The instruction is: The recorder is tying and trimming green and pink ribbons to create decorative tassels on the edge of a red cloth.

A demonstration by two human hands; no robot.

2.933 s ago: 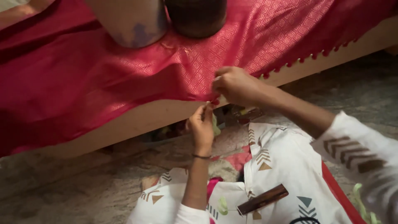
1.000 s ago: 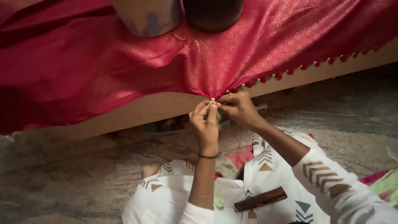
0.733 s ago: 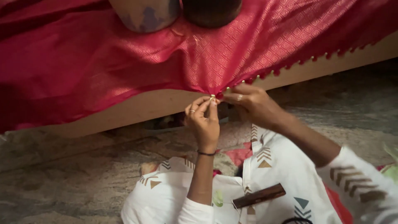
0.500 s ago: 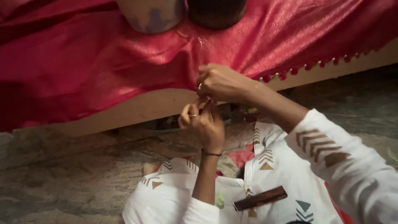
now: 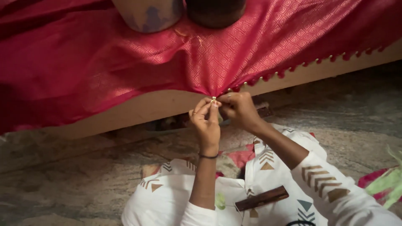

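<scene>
Big red woven cloth with a diamond pattern [image 5: 125,62] covers the top half of the frame, draped over a pale wooden ledge [image 5: 142,109] that runs across the middle. Cloth is gathered into a pucker at its lower edge, centre frame, where both hands meet. Row of small red tassels [image 5: 318,62] hangs along the hem from the pinch point toward upper right; hem left of the pinch shows no tassels. Judging from that, the right stretch of edge looks finished and the left stretch looks undone, roughly part way.

Two rounded vessels sit on the cloth at top centre: a pale grey pot [image 5: 148,14] and a dark brown pot [image 5: 215,12] just beside it, both cut off by the frame edge.

Mottled grey stone floor [image 5: 63,180] fills lower left and right. Person sits on it, white patterned garment with brown triangles [image 5: 268,184] at bottom centre, a dark brown flat bar [image 5: 261,198] lying on the lap. Green and pink fabric scrap [image 5: 383,182] at the right edge. Dark gap under the ledge, contents too dim to tell.

Left hand [image 5: 206,123], thin dark bangle at the wrist, has thumb and forefinger closed together on the cloth edge at the pucker. Right hand [image 5: 239,109] is closed too, fingers pinched on the same hem spot, touching the left. A tiny pale bit [image 5: 213,99] shows between the fingertips; cannot tell what it is.
</scene>
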